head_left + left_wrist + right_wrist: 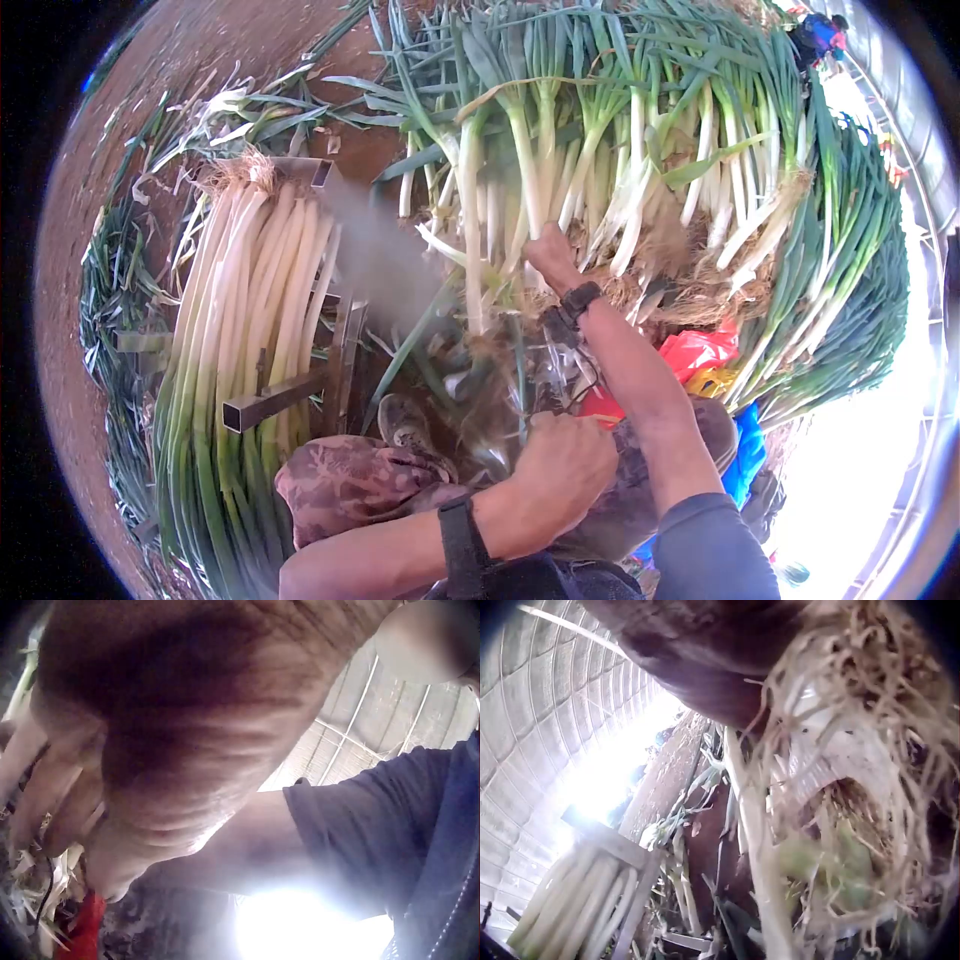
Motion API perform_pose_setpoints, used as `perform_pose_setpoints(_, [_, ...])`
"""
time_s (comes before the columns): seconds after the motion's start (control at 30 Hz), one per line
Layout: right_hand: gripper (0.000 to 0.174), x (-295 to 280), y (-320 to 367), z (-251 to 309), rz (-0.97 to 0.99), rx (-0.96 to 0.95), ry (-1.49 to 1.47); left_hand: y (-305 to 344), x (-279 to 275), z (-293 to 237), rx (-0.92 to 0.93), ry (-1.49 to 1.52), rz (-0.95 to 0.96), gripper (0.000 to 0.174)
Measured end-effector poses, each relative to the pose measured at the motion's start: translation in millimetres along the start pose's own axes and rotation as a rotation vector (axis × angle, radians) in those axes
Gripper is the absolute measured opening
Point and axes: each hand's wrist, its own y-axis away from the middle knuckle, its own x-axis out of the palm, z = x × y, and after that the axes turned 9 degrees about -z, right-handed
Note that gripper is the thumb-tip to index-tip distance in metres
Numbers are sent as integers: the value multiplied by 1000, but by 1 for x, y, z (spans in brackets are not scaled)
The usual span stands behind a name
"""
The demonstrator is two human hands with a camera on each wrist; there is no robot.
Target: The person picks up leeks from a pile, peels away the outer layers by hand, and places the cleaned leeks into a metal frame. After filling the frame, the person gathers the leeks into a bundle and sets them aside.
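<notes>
My right hand [552, 258], with a dark band at the wrist, grips the white lower shaft of a leek [527, 190] at the front of a leaning row. In the right wrist view that hand [697, 660] is at the top, and stringy leek roots [877, 675] hang close to the camera. My left hand [565, 468] hovers over my lap with its fingers loosely bent. The left wrist view shows its bare palm [180, 735] with nothing held against it; the fingertips are partly hidden.
Trimmed leeks [240, 270] lie stacked in a metal frame [275, 398] at left. More leeks [840, 270] lie at right. Red plastic [700, 352] is beside my right forearm. Leaf scraps [260, 115] litter the ground. My shoe [405, 422] is below the frame.
</notes>
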Motion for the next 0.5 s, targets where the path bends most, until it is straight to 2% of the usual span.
perform_pose_setpoints(0.1, [41, -17, 1, -5, -17, -102, -63, 0, -2, 3, -34, -14, 22, 11])
perform_pose_setpoints(0.23, [46, -35, 7, 4, -24, -20, -83, -3, -4, 3, -18, -65, 31, 13])
perform_pose_setpoints(0.3, [49, -33, 1, -6, -104, 18, 52, -7, -4, 3, -17, -89, 22, 14])
perform_pose_setpoints(0.37, [53, -24, -5, -16, -169, 54, 183, -11, -6, 0, -76, -83, 154, 15])
perform_pose_setpoints(0.4, [55, -18, -7, -22, -195, 70, 251, -9, -6, 1, -89, -81, 158, 15])
perform_pose_setpoints(0.5, [58, -9, -17, -26, -182, -18, 305, -2, -10, 1, -29, -105, 59, 9])
